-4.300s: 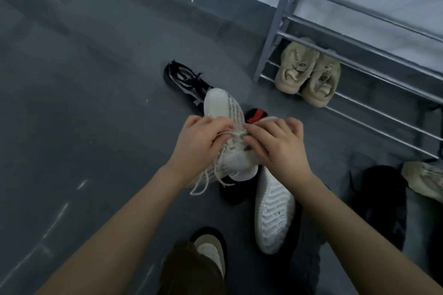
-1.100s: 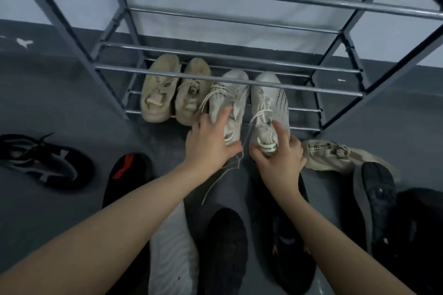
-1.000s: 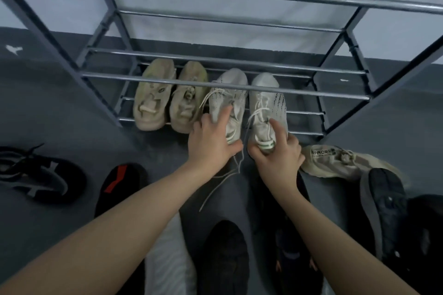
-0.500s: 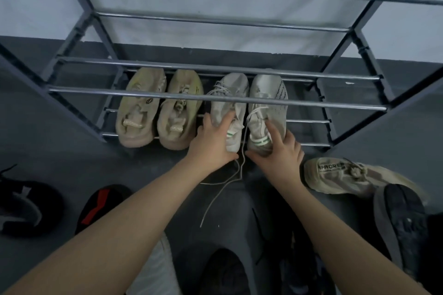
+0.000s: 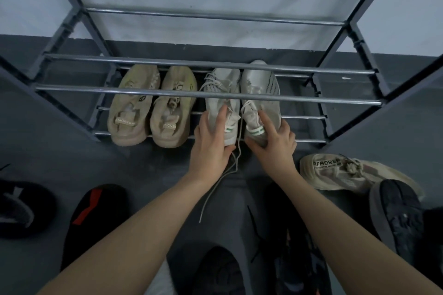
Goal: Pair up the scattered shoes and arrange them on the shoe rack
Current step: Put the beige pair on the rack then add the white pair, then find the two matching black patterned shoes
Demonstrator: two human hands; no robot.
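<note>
A grey metal shoe rack point(image 5: 206, 94) stands against the wall. On its lowest shelf sits a beige pair of shoes point(image 5: 151, 108) at the left. Beside it stand two white knit sneakers. My left hand point(image 5: 212, 143) grips the heel of the left white sneaker point(image 5: 221, 88). My right hand point(image 5: 273, 137) grips the heel of the right white sneaker point(image 5: 261, 84). A loose white lace point(image 5: 215, 187) hangs down onto the floor between my arms.
On the grey floor lie a beige sneaker point(image 5: 345, 171) at the right, a dark shoe sole-up point(image 5: 398, 215) next to it, a black-and-red shoe point(image 5: 93, 213) at the left, a black shoe point(image 5: 21, 208) at far left, and dark shoes point(image 5: 287, 258) between my arms.
Earlier I held one white sneaker over the floor. Both white sneakers have since gone onto the lowest shelf, and my hands have pushed them further in beside the beige pair.
</note>
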